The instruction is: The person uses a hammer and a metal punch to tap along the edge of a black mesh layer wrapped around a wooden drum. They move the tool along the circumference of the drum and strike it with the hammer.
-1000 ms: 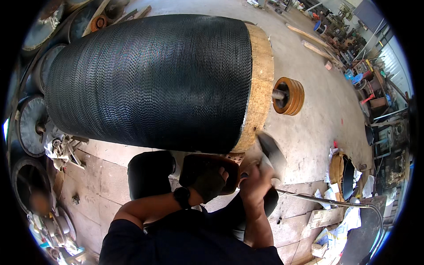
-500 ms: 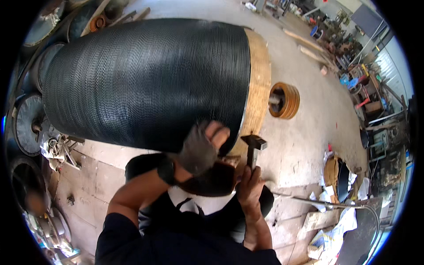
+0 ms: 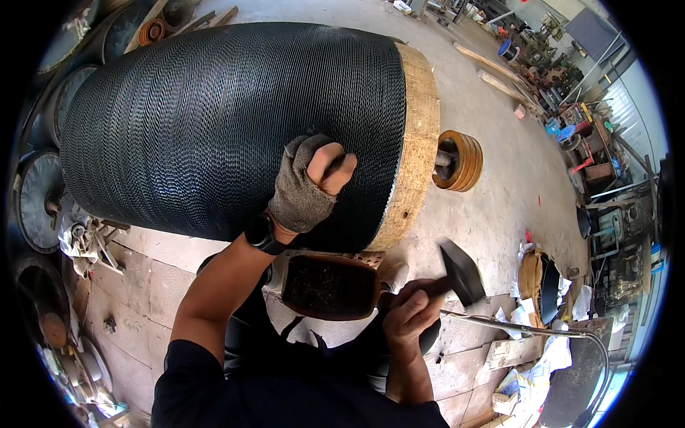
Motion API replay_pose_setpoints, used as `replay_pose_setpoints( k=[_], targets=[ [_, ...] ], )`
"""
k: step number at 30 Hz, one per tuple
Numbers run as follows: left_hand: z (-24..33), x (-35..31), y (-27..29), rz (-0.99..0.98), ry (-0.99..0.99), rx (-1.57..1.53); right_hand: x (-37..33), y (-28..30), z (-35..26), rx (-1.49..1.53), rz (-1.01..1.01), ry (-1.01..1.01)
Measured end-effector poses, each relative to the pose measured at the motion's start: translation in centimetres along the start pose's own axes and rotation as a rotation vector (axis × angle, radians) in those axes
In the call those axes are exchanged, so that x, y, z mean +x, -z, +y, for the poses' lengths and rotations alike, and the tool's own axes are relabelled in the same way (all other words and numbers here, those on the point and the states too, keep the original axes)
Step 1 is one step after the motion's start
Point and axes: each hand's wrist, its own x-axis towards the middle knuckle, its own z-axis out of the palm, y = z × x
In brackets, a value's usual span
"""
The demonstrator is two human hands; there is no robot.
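Note:
A large black roller (image 3: 214,128), its surface densely covered in fine ridges, lies across the view in front of me. A pale tan band (image 3: 419,135) rings its right end. My left hand (image 3: 308,182), in a grey glove that leaves the thumb and forefinger bare, is closed against the front of the roller. Whatever is between those fingers is hidden. In my right hand (image 3: 412,314) is a hammer (image 3: 462,274), gripped by its handle, with the head slightly blurred and clear of the roller. A dark rectangular tray (image 3: 332,287) sits between my knees, below my left hand.
A grooved orange-brown pulley (image 3: 460,161) sticks out on a shaft from the roller's right end. Other drums (image 3: 39,200) crowd the left side. A cable (image 3: 514,327), an open carton (image 3: 535,285) and white bags lie at lower right. Machine parts line the right wall.
My left hand has moved up and away from the roller's lower right edge. My right hand has lowered slightly, and the hammer head has swung right and down, away from the roller.

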Motion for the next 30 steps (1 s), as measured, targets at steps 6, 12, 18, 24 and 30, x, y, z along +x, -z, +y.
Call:
replay_pose_setpoints(
  k=[6,12,18,24,30],
  targets=[
    [-0.5,0.7,-0.3,0.033,-0.019,0.001,-1.0,0.6,5.4,-0.429,-0.326,-0.200],
    [-0.2,0.0,0.2,-0.004,-0.001,-0.075,0.2,-0.2,4.2,-0.552,-0.231,0.253],
    [-0.2,0.4,0.2,0.027,-0.027,-0.084,-0.8,-0.5,3.8,-0.347,-0.241,-0.131],
    [-0.6,0.4,-0.4,0.060,-0.032,-0.027,4.3,-4.0,2.9,-0.638,-0.240,-0.055],
    [-0.3,1.0,-0.4,0.034,-0.020,-0.013,3.6,-2.6,2.7,-0.302,-0.075,-0.090]
  ],
)
